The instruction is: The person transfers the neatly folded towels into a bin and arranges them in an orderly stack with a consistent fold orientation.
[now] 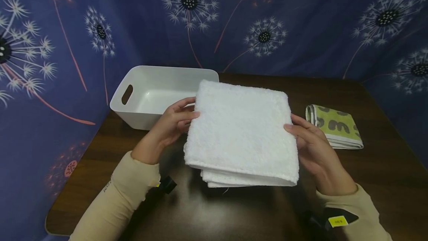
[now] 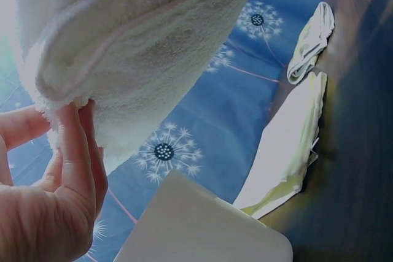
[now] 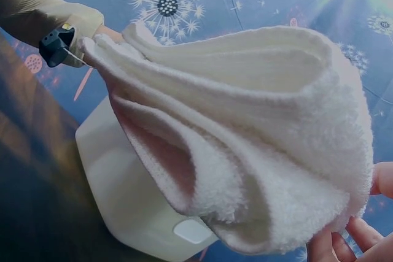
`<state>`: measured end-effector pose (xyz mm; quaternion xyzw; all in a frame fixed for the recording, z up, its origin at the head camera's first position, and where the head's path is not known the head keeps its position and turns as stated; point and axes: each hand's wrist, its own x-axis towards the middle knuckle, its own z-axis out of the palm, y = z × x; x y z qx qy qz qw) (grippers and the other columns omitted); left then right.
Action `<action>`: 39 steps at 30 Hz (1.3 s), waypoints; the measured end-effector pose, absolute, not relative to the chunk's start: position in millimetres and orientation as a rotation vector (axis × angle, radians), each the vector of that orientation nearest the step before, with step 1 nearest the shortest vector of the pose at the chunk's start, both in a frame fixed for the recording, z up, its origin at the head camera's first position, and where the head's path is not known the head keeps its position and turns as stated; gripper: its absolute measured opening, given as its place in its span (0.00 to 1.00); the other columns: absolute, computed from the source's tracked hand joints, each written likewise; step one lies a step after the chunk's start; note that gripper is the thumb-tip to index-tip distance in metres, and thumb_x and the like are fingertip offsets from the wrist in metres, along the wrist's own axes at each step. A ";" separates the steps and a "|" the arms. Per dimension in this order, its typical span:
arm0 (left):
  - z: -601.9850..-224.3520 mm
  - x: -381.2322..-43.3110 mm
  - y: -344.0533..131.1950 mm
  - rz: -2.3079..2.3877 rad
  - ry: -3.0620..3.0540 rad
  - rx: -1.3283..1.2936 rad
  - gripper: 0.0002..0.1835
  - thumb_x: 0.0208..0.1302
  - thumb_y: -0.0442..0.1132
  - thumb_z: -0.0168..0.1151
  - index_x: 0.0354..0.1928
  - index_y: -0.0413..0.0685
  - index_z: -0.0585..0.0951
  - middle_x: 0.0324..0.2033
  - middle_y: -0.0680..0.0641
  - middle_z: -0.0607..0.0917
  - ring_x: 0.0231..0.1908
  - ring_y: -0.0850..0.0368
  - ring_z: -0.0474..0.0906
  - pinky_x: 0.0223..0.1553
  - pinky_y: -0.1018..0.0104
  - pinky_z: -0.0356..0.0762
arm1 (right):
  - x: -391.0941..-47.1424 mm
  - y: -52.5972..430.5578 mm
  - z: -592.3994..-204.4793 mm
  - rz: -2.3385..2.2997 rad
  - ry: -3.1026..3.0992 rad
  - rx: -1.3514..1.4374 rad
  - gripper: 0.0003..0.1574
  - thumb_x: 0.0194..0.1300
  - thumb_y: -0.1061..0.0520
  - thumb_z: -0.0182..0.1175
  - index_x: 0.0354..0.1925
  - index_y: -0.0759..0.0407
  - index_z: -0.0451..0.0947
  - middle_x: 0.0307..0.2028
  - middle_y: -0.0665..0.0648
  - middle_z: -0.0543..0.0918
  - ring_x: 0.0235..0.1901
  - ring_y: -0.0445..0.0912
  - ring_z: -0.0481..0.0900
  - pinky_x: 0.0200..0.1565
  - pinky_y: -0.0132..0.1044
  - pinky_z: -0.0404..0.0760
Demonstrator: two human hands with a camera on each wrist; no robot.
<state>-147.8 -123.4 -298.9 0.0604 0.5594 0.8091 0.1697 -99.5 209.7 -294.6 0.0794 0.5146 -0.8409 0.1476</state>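
Observation:
A folded white towel [image 1: 242, 133] is held up between both hands, its layers sagging along the lower edge. At its left side my left hand [image 1: 170, 124] pinches the edge, thumb on top and fingers underneath. My right hand [image 1: 312, 148] grips the opposite edge the same way. In the right wrist view the loose folds of the white towel [image 3: 245, 133] fan out, and part of my right hand [image 3: 362, 231] shows at the corner. The left wrist view has my left hand [image 2: 61, 194] under a thick fold.
A white plastic bin [image 1: 143, 116] with a handle slot stands at the back left, partly behind the towel. Right of it lies a folded green and grey patterned towel [image 1: 341, 124]. Another pale folded cloth [image 2: 282, 145], hidden from the head view, rests on the dark wooden table [image 1: 207, 218].

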 end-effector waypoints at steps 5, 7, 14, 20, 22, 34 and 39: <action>-297.6 -148.9 -125.7 2.299 1.594 0.176 0.26 0.60 0.26 0.51 0.62 0.37 0.65 0.46 0.45 0.74 0.36 0.57 0.78 0.34 0.68 0.78 | -100.9 208.2 -295.4 -2.425 1.492 0.205 0.28 0.65 0.62 0.56 0.62 0.49 0.64 0.56 0.52 0.70 0.46 0.46 0.77 0.44 0.41 0.79; -297.5 -149.2 -126.6 2.301 1.591 0.173 0.25 0.60 0.26 0.51 0.61 0.37 0.65 0.45 0.45 0.74 0.36 0.58 0.78 0.33 0.68 0.78 | -101.1 206.9 -294.7 -2.431 1.492 0.196 0.25 0.65 0.62 0.56 0.60 0.49 0.67 0.55 0.52 0.71 0.46 0.46 0.78 0.44 0.41 0.79; -296.1 -151.0 -129.7 2.314 1.582 0.176 0.25 0.60 0.25 0.50 0.61 0.38 0.66 0.45 0.45 0.74 0.35 0.57 0.78 0.33 0.68 0.78 | -102.2 202.5 -291.1 -2.447 1.481 0.163 0.21 0.65 0.63 0.56 0.56 0.49 0.72 0.50 0.52 0.78 0.44 0.46 0.79 0.42 0.41 0.80; -294.9 -151.4 -132.9 2.307 1.595 0.173 0.25 0.60 0.25 0.50 0.61 0.38 0.65 0.45 0.45 0.74 0.35 0.58 0.78 0.34 0.68 0.78 | -103.6 200.3 -289.0 -2.447 1.477 0.164 0.23 0.65 0.63 0.56 0.57 0.50 0.70 0.50 0.53 0.77 0.44 0.46 0.79 0.42 0.40 0.80; -294.3 -151.3 -133.1 2.301 1.596 0.180 0.25 0.60 0.25 0.50 0.61 0.38 0.65 0.45 0.45 0.74 0.35 0.58 0.78 0.34 0.67 0.78 | -103.5 200.9 -288.4 -2.460 1.465 0.150 0.21 0.65 0.64 0.56 0.55 0.50 0.73 0.50 0.53 0.78 0.43 0.47 0.80 0.41 0.40 0.80; -292.7 -152.4 -137.2 2.297 1.609 0.185 0.25 0.60 0.25 0.50 0.62 0.38 0.64 0.44 0.45 0.74 0.34 0.57 0.78 0.34 0.67 0.78 | -107.7 196.7 -288.0 -2.453 1.483 0.129 0.22 0.65 0.65 0.55 0.56 0.51 0.71 0.50 0.53 0.77 0.43 0.47 0.80 0.40 0.40 0.80; -292.2 -153.9 -138.9 2.300 1.613 0.170 0.25 0.60 0.25 0.50 0.61 0.38 0.65 0.45 0.45 0.74 0.35 0.57 0.78 0.35 0.67 0.78 | -109.9 194.6 -287.1 -2.449 1.476 0.144 0.23 0.64 0.65 0.56 0.56 0.51 0.70 0.49 0.53 0.78 0.42 0.47 0.80 0.40 0.40 0.80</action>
